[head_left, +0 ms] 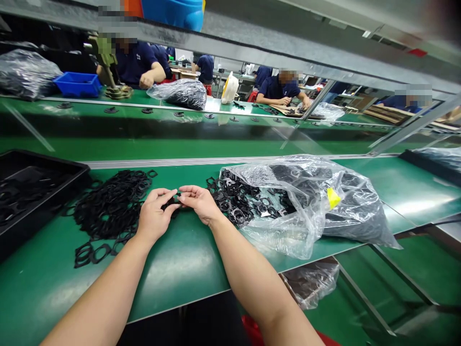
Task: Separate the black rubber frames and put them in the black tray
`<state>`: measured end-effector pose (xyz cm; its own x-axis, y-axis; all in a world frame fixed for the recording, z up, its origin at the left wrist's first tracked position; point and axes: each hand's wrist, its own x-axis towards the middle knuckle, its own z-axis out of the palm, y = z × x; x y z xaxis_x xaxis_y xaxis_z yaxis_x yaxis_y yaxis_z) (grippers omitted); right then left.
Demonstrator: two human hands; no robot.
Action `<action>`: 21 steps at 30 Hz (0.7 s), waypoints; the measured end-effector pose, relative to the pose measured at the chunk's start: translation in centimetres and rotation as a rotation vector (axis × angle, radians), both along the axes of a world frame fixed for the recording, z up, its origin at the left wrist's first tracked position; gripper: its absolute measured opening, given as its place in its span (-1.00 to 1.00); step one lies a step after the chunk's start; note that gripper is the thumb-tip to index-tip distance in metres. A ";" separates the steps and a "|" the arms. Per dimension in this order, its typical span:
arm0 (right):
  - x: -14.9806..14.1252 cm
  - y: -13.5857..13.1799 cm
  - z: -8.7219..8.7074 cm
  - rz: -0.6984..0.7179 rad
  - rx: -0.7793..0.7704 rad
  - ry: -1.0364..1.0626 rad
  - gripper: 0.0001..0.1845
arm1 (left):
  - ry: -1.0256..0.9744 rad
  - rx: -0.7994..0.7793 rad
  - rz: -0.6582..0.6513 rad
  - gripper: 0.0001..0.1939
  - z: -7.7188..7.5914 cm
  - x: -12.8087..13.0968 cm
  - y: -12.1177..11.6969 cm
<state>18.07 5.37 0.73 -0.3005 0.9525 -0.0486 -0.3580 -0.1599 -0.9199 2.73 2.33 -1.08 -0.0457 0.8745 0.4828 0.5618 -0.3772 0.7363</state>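
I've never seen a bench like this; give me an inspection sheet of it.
Surface: green table, shiny with glare.
Job's things: heap of black parts left; loose black parts at the mouth of a clear plastic bag right.
Clutter: black tray, far left, holding dark pieces.
Hands: left hand and right hand pinching a small black piece, mostly hidden.
Cables: none clearly made out.
Surroundings: people working opposite.

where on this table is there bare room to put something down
Bare green tabletop lies between the left forearm and right forearm, down to the near edge, and right of the clear bag toward the dark tray. Crowded: the black pile beside the black bin, and loose parts at the bag's mouth.
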 end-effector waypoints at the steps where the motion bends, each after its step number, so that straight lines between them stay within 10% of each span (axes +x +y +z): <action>1: 0.0 0.0 0.0 -0.012 0.000 0.004 -0.56 | -0.077 -0.034 -0.012 -0.62 0.0 0.2 0.0; 8: -0.1 0.1 -0.1 -0.041 0.007 0.007 -0.56 | -0.891 -0.437 -0.061 -0.50 1.1 0.9 0.1; 21: -0.3 0.2 -0.5 -0.047 0.010 -0.057 -0.59 | -1.018 -0.580 -0.006 -0.47 1.9 0.6 0.1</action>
